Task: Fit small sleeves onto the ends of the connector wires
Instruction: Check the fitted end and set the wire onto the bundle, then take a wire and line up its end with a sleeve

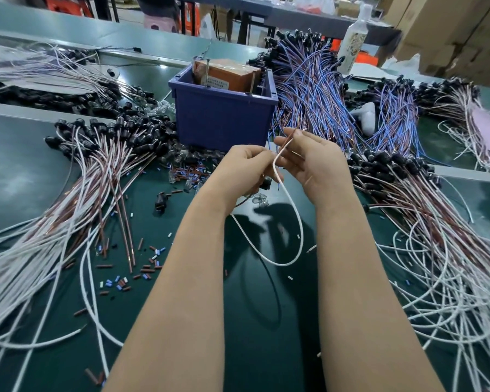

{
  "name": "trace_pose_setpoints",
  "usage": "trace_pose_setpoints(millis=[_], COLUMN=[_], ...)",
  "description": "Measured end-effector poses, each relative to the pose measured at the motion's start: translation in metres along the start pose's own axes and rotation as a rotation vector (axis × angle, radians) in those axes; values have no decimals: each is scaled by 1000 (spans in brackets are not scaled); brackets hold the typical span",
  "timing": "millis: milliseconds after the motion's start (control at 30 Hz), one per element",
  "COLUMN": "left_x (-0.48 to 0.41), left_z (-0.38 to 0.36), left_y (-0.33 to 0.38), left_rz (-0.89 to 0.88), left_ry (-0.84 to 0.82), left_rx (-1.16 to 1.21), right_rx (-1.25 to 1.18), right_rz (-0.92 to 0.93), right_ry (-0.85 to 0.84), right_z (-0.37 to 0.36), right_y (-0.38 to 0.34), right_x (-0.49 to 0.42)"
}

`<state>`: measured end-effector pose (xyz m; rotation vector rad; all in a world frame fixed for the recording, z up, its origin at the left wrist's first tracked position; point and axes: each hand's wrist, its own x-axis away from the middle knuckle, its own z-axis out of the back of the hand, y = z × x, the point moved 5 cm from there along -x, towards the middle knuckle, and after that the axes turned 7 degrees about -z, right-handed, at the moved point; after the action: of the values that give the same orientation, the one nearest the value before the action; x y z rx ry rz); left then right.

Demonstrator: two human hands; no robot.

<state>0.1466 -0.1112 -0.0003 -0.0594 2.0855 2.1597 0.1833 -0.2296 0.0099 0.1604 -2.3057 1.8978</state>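
Before one blue bin point(221, 120), two hands point(246, 165) point(311, 159) pinch one white wire point(297, 219).

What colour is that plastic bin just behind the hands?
The bin is dark blue-purple; the head view shows it.

My left hand point(246, 165) curls over its own fingertips, so I can't see just where it pinches the white wire point(297, 216). It also covers most of a black connector point(265, 183) underneath. The wire ends point(294, 133) pinched in my right hand point(311, 159) are too small for me to tell whether a sleeve sits on either. Both forearms leave by the bottom edge. The wire bundles point(26, 264) on the tabletop point(252, 321) run off the left and right edges. The blue bin point(221, 120) hides the lower part of a brown box point(232, 75), whose label I can't read. The bottle point(352, 43) behind is blurred.
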Motion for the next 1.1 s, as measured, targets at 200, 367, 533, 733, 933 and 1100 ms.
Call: trace_pose_setpoints(millis=[200, 367, 533, 733, 933, 1100], left_x=[-1, -1, -2, 1, 4, -2], left_z=[1, -2, -6, -8, -6, 12], left_y=[-3, 1, 5, 5, 4, 6], left_rz=[43, 43, -67, -61, -29, -14], left_ry=[-10, -29, 0, -58, -200, 78], left_rx=[33, 71, -16, -116, -248, -154], right_rx=[31, 89, 167, 134, -62, 203], right_rz=[69, 128, 137, 131, 113, 117], right_ry=[-35, -21, -14, 16, 123, 122], right_z=[-1, -4, -9, -3, 11, 1], right_y=[-7, -10, -8, -6, -6, 3], right_x=[2, 6, 6, 5, 0, 3])
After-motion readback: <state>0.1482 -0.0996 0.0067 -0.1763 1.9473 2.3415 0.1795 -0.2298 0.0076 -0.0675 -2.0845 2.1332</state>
